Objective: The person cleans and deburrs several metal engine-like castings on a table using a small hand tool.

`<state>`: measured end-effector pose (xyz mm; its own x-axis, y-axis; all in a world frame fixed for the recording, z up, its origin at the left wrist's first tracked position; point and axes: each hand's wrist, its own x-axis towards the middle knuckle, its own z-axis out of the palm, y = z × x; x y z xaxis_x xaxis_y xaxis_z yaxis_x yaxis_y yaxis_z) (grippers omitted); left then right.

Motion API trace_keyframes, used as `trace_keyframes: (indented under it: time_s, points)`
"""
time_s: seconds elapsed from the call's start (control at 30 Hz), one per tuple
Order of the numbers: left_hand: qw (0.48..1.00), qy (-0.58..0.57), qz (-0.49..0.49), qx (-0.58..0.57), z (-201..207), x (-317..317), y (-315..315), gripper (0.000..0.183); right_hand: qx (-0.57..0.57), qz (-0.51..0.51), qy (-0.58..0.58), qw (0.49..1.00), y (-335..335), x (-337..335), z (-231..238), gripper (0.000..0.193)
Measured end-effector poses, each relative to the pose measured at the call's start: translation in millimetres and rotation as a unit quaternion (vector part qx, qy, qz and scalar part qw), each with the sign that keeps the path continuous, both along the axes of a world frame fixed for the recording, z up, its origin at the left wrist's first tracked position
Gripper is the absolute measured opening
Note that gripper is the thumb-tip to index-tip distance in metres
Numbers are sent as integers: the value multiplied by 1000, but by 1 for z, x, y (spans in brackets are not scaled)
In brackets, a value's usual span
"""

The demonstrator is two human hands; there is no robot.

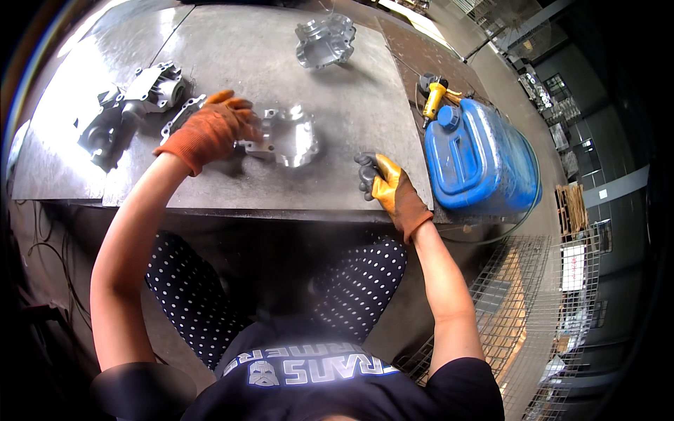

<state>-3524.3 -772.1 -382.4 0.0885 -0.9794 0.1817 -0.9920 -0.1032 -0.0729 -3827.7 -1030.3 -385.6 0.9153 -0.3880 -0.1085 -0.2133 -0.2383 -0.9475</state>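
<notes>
My left hand (214,130), in an orange work glove, grips the left edge of a silvery metal casting (293,139) over the table. The fingers hide that edge, and the casting is slightly blurred. Just left of the glove, partly under it, lies another flat metal piece (181,118). My right hand (386,184), in a yellow and brown glove with dark grey fingertips, is closed above the table's front edge. Whatever its curled fingers hold, if anything, is hidden. Between the two hands is a gap of bare tabletop.
Several metal castings (156,88) cluster on the metal-topped table (232,49) at left. Another casting (325,42) stands at the far side. Rightward are a yellow air tool (434,99) and a blue jerrycan (484,161). A wire mesh cage (516,295) stands on the floor.
</notes>
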Motion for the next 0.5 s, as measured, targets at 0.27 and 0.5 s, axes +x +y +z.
trace_keyframes:
  time_s: [0.27,0.5]
  points:
    - [909,106,351,-196,-27,-151,-99,14,-424,-35,134,895,11,79,33,21]
    - [970,133,185,-88,-47,-138,-42,36,-632,61,146,759,15,102,49,25]
